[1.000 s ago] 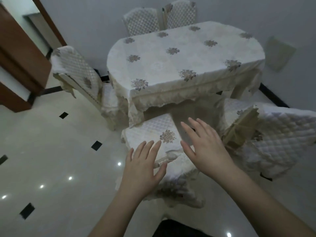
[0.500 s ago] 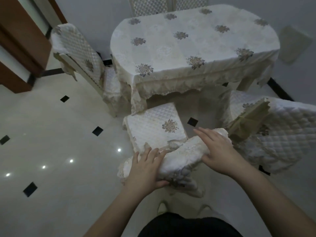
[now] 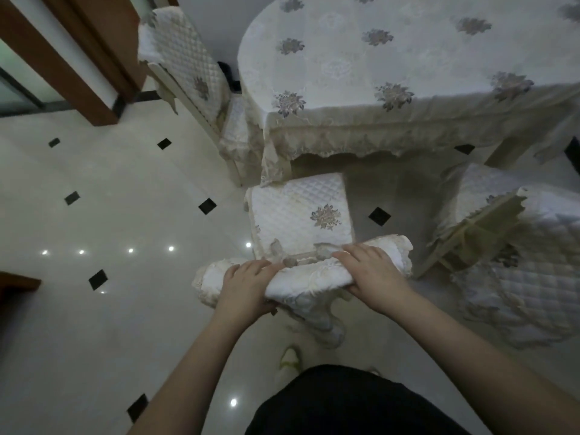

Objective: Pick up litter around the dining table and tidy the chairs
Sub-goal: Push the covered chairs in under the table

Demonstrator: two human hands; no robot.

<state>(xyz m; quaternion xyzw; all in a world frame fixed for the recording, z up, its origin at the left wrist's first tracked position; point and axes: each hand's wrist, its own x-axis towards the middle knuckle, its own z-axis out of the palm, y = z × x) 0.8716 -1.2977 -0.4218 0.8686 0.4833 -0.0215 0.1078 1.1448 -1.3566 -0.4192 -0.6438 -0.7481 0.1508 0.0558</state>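
Nearest the camera, both hands are gripping the top rail of a dining chair [image 3: 301, 215] whose quilted cream cover is carrying a grey-gold flower patch on the seat and a lace fringe along the backrest. The left hand [image 3: 243, 285] is curling over the left part of the padded backrest top [image 3: 307, 274], fingers lying across the fabric and thumb tucking beneath. The right hand [image 3: 373, 274] is clasping the right part, fingers wrapping forward over the rail, thumb under it. The rail is sitting between palm and fingers of each hand.

The chair is standing on the pale tiled floor [image 3: 110, 215], its seat pointing toward the near edge of the dining table [image 3: 408, 73], front edge just beside the hanging lace border of the flowered tablecloth. To the right, a second covered chair [image 3: 518, 262] is standing turned at an angle, apart from the table's corner. At the table's left end, a third covered chair [image 3: 188, 67] is sitting tucked in.
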